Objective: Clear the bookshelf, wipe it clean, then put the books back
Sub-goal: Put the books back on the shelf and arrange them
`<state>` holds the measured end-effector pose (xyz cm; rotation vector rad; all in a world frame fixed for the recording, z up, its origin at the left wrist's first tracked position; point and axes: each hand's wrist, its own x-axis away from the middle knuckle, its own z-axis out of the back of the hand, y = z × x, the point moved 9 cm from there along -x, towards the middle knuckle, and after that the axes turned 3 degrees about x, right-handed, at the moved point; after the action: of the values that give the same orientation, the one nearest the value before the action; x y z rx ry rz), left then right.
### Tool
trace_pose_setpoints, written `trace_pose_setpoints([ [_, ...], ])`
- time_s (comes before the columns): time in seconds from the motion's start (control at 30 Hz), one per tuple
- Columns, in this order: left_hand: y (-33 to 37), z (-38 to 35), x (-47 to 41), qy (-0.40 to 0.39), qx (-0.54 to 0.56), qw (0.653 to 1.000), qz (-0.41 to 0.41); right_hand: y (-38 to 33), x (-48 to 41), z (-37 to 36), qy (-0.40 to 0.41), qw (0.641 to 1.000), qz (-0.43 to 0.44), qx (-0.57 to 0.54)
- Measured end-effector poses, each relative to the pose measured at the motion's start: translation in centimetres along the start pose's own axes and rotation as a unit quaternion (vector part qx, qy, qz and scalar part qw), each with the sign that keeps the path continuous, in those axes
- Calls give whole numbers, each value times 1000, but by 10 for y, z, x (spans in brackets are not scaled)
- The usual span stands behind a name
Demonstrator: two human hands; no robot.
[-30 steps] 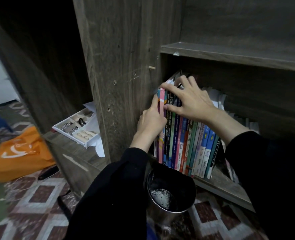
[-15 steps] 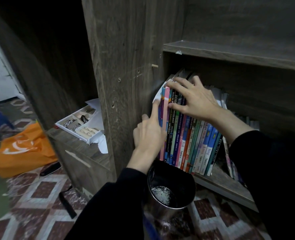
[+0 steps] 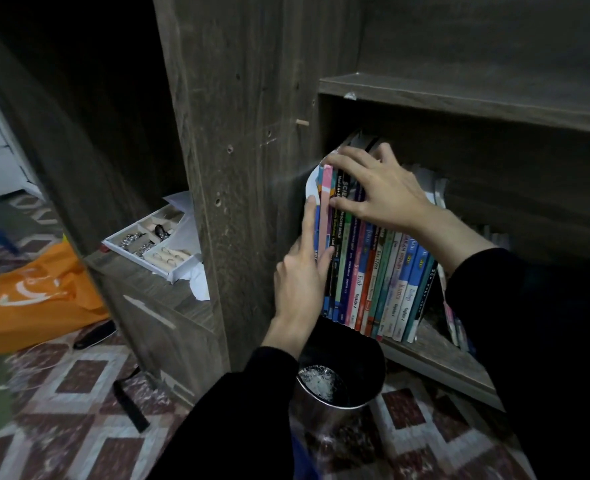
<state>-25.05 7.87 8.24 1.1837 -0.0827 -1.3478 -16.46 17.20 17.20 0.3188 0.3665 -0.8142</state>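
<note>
A row of colourful thin books [image 3: 376, 271] stands upright at the left end of the lower shelf [image 3: 435, 362] of a dark wooden bookshelf. My right hand [image 3: 383, 192] lies over the tops of the leftmost books, fingers draped over their upper edges and thumb on the spines. My left hand [image 3: 300, 271] presses against the left side of the row, index finger straight up along a bent white cover [image 3: 311, 188], thumb on the spines. The upper shelf [image 3: 459, 98] shows no books.
A shiny metal bin [image 3: 342, 382] stands on the patterned floor right below the books. More thin books [image 3: 454, 320] lean at the right. A white tray of jewellery [image 3: 151, 247] sits on a low cabinet [image 3: 155, 306]. An orange bag [image 3: 34, 296] and a black strap [image 3: 130, 407] lie on the floor.
My left hand has uncurled, and its index finger has slid up along the left side of the row. My right hand stays on the book tops. The leftmost white cover bows outward.
</note>
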Motion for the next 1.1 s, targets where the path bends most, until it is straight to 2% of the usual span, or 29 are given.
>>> trace_pose_setpoints([
  [0.13, -8, -5, -7, 9, -13, 1000, 12, 1, 0, 0, 3, 1000, 3, 1],
  [0.33, 3, 22, 8, 97, 14, 995, -32, 2, -1, -1, 2, 1000, -1, 0],
  [0.4, 1, 21, 6, 104, 7, 994, -37, 2, 0, 0, 3, 1000, 0, -1],
  [0.57, 3, 15, -3, 44, 5, 999, -8, 2, -1, -1, 1, 1000, -1, -9],
  [0.8, 34, 53, 5, -29, -18, 999, 38, -1, -6, -3, -2, 1000, -7, -21],
  [0.9, 54, 67, 10, -53, -39, 997, 45, -3, -8, -4, -30, 999, -18, -36],
  [1.03, 70, 67, 20, -103, -30, 993, 47, 4, -10, -15, -110, 984, -34, -138],
  [1.1, 75, 61, 27, -136, -20, 989, 60, 17, 1, -6, -66, 978, -60, -187],
])
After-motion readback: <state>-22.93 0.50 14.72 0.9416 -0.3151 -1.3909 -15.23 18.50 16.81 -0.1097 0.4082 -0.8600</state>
